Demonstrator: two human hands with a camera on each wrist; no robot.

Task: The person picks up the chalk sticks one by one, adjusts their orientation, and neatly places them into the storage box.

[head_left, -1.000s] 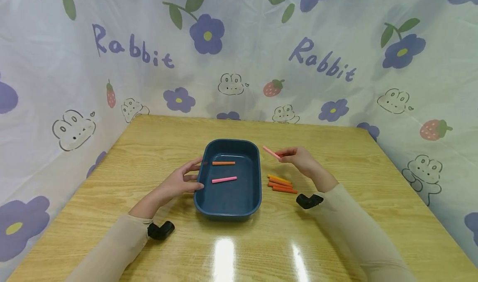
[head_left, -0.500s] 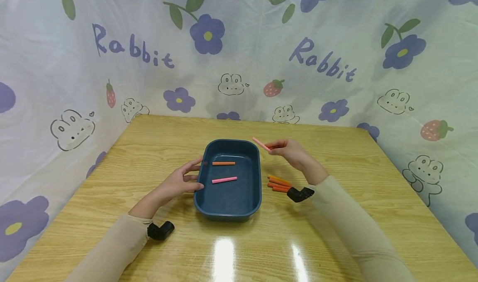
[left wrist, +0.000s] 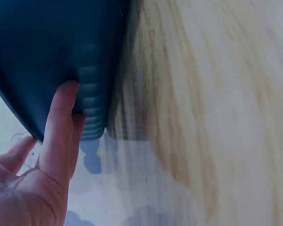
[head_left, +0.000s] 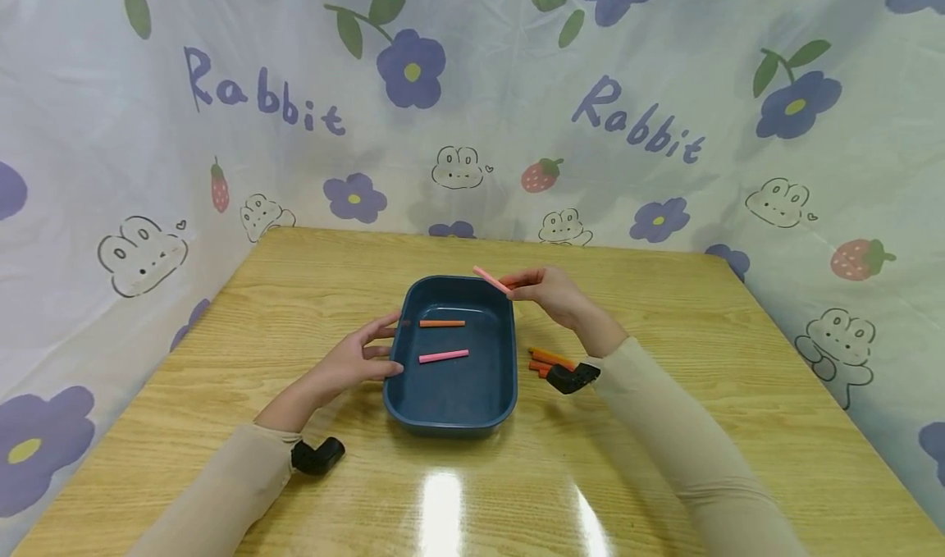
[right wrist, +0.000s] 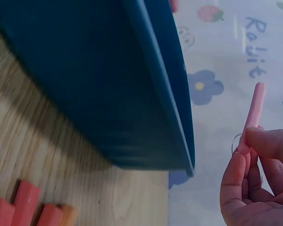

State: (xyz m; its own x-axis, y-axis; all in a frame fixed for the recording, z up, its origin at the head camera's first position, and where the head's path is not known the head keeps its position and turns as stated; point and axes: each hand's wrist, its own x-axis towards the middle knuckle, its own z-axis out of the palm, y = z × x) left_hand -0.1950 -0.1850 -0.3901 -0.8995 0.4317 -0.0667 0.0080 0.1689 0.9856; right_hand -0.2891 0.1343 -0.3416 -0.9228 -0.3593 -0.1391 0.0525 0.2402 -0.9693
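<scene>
A dark blue rectangular tub [head_left: 452, 397] stands on the table, with an orange stick [head_left: 442, 324] and a pink stick [head_left: 444, 356] lying inside. My left hand [head_left: 353, 362] rests against the tub's left side; in the left wrist view, its fairly straight fingers [left wrist: 59, 122] touch the outer wall. Above the tub's far right corner, my right hand [head_left: 550, 296] pinches a light pink, crayon-like stick [head_left: 490, 280] between thumb and fingers. The same stick [right wrist: 255, 106] points away from the fingertips in the right wrist view. Its kind is not certain.
Several orange and red sticks [head_left: 551, 359] lie right of the tub, partly hidden by a black wrist mount [head_left: 572, 377]. Another black mount [head_left: 318, 456] is on the left wrist. A printed cloth [head_left: 472, 89] hangs behind the wooden table [head_left: 332, 270].
My right hand has moved left and away from me, bringing the light pink stick from beside the tub to above its far right corner. The left hand and tub have stayed put.
</scene>
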